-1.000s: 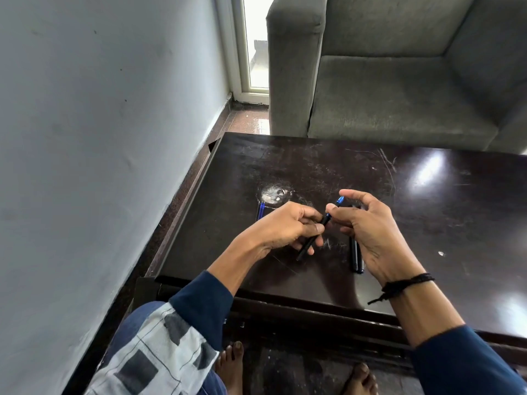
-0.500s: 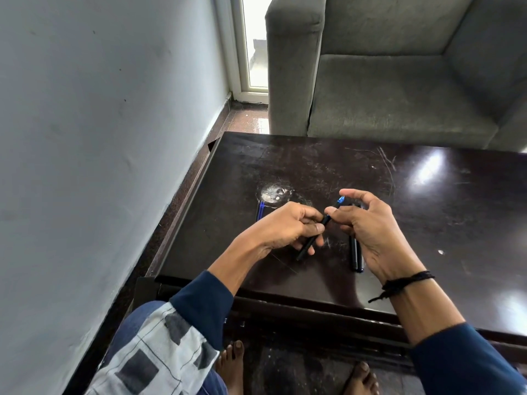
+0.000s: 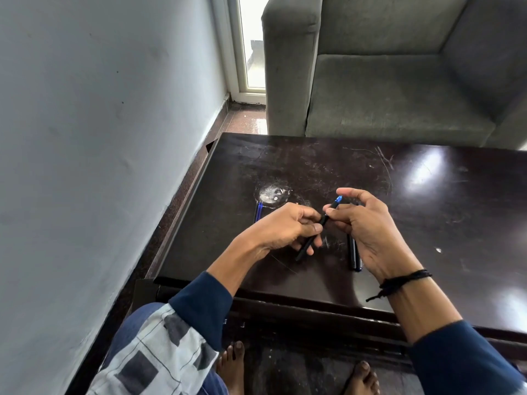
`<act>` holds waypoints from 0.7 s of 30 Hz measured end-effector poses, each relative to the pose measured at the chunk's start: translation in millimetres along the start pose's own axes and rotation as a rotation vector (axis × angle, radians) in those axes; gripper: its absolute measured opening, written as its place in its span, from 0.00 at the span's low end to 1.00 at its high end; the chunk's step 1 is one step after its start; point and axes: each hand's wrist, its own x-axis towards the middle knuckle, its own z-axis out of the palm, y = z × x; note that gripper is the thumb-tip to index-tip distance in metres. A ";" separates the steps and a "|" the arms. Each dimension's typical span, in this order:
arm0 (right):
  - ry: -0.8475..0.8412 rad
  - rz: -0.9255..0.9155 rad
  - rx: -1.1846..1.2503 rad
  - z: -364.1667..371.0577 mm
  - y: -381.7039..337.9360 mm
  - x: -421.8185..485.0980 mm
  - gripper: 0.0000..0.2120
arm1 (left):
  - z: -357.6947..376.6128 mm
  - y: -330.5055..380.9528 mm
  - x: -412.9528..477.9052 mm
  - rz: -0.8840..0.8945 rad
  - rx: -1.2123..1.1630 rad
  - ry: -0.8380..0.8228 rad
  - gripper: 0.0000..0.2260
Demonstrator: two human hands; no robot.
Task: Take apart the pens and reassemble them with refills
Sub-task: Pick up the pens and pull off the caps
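Observation:
A slim black pen (image 3: 306, 248) with a blue end is held slanted just above the dark table (image 3: 427, 223). My left hand (image 3: 282, 229) grips its lower barrel. My right hand (image 3: 368, 226) pinches the upper part near the blue tip between thumb and fingers. Two dark pens (image 3: 354, 256) lie side by side on the table, partly under my right hand. Blue refills (image 3: 259, 211) lie to the left of my left hand, beside a pale scuffed patch.
A grey wall runs along the left, close to the table's left edge. A grey sofa (image 3: 399, 89) stands behind the table. My knee in patterned cloth and my bare feet are below the table's near edge.
Both hands keep the same hold on the pen; they have barely shifted. The pens and refills on the table have not moved.

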 end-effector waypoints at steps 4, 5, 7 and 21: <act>0.023 -0.011 0.010 -4.0 -2.1 3.5 0.20 | 0.4 0.9 -2.4 -0.001 -0.001 -0.028 0.10; 0.030 -0.017 0.013 -5.6 -2.7 4.6 0.20 | 0.4 1.4 -2.9 0.005 -0.007 -0.029 0.10; 0.036 -0.016 0.025 -7.9 -4.1 4.9 0.20 | 0.4 2.2 -3.6 0.024 -0.015 -0.029 0.12; 0.142 -0.089 0.142 -11.5 -6.1 8.0 0.18 | -2.1 1.2 -4.4 0.042 -0.018 -0.026 0.14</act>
